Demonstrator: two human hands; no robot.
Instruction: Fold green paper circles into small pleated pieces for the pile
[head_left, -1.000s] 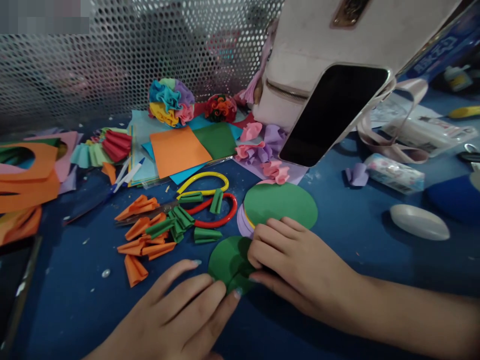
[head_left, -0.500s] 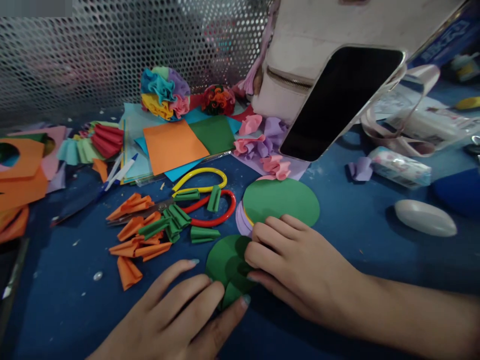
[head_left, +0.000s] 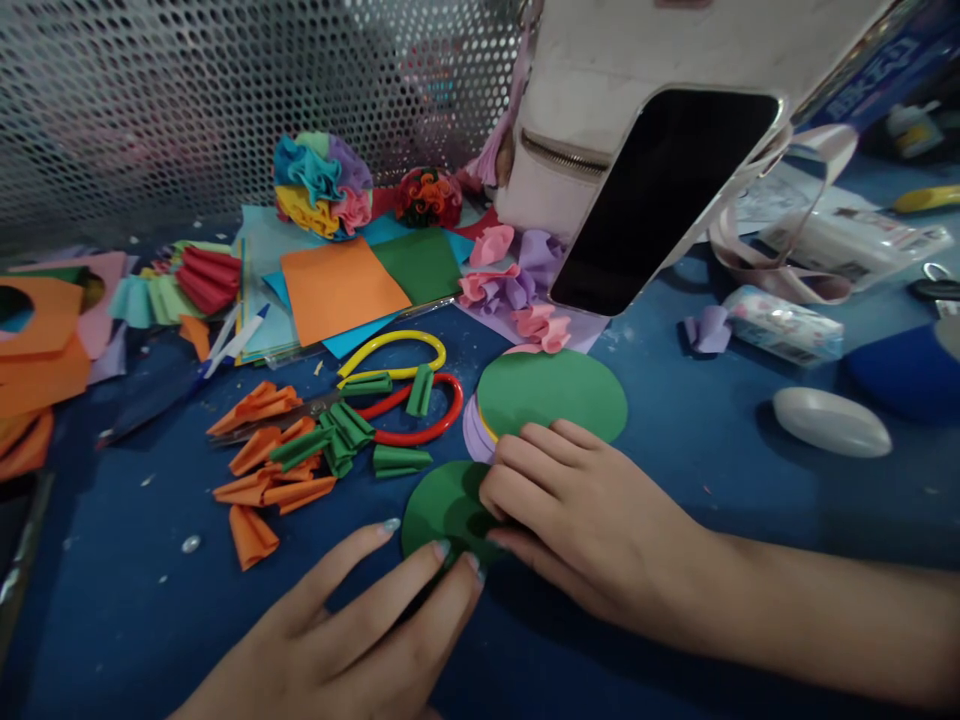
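A dark green paper circle (head_left: 439, 500) lies on the blue table between my hands. My left hand (head_left: 352, 630) comes from below, its middle and ring fingertips pressed on the paper's lower edge. Its index finger is spread near the left rim, and the thumb is hidden. With curled fingers, my right hand (head_left: 577, 510) grips the paper's right side, covering that part. Just beyond, a stack of paper circles topped by a lighter green one (head_left: 555, 395) sits partly behind my right knuckles. Folded green paper pieces (head_left: 401, 460) and orange ones (head_left: 259, 488) lie to the left.
Scissors with yellow and red handles (head_left: 420, 437) lie under some folded pieces. Behind are an orange sheet (head_left: 341, 292), a multicoloured paper ball (head_left: 322, 185) and a phone (head_left: 667, 200) leaning on a white bag (head_left: 592, 60). A white computer mouse-like oval (head_left: 831, 421) lies right.
My left thumb has gone from the paper's lower edge out of sight, and my left fingers have straightened onto that edge. The turned-up flap no longer shows. The view has shifted slightly.
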